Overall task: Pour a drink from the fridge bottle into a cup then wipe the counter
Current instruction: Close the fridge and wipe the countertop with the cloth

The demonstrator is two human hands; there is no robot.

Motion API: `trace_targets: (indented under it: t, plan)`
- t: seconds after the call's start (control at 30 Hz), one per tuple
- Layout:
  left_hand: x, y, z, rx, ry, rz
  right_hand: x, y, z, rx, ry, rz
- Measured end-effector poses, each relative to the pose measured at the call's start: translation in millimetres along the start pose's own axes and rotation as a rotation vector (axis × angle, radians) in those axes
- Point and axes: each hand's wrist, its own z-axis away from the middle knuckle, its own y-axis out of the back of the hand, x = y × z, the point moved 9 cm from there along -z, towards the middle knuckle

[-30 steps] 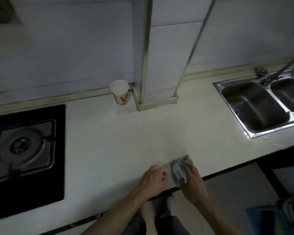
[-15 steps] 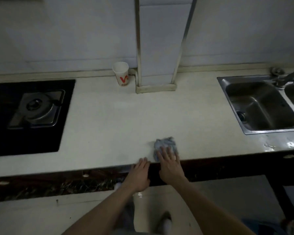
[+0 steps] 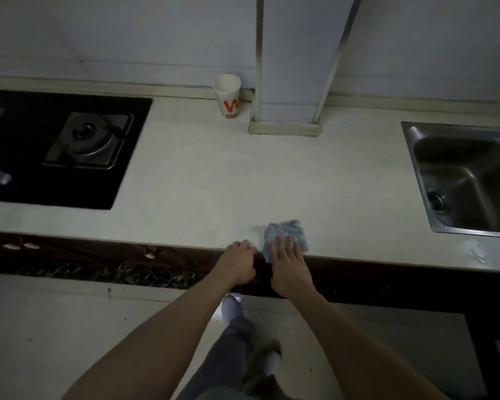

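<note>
Right at the front edge of the surface (image 3: 199,183), the right hand (image 3: 290,269) is pressed flat on a crumpled blue cloth (image 3: 286,228), fingers straight and a bit spread. Just beside it the left hand (image 3: 238,264) sits on the edge with its fingers bent, and honestly I can't tell if it's gripping the lip or just resting. The paper cup (image 3: 228,96) with the red logo stands upright at the back by the wall, just left of the tiled column (image 3: 289,67), with the stove (image 3: 70,145) off to the left and the sink (image 3: 468,180) to the right.
</note>
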Motion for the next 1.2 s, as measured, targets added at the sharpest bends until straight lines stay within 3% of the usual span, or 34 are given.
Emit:
trace_targets:
  t: [0.27, 0.37, 0.77, 0.97, 1.2]
  plan:
    - [13, 54, -29, 0.121, 0.006, -0.036, 1, 1, -24, -0.116, -0.057, 0.096]
    - [19, 68, -48, 0.165, -0.031, 0.054, 10, 8, -42, -0.142, -0.096, 0.060]
    - [11, 77, -109, 0.158, -0.070, 0.088, 50, 39, -103, -0.345, -0.232, -0.083]
    - [26, 86, -124, 0.223, -0.149, 0.060, 76, 56, -126, -0.311, -0.197, -0.103]
    - [19, 95, -142, 0.259, -0.079, 0.116, 115, 95, -177, -0.250, -0.159, -0.062]
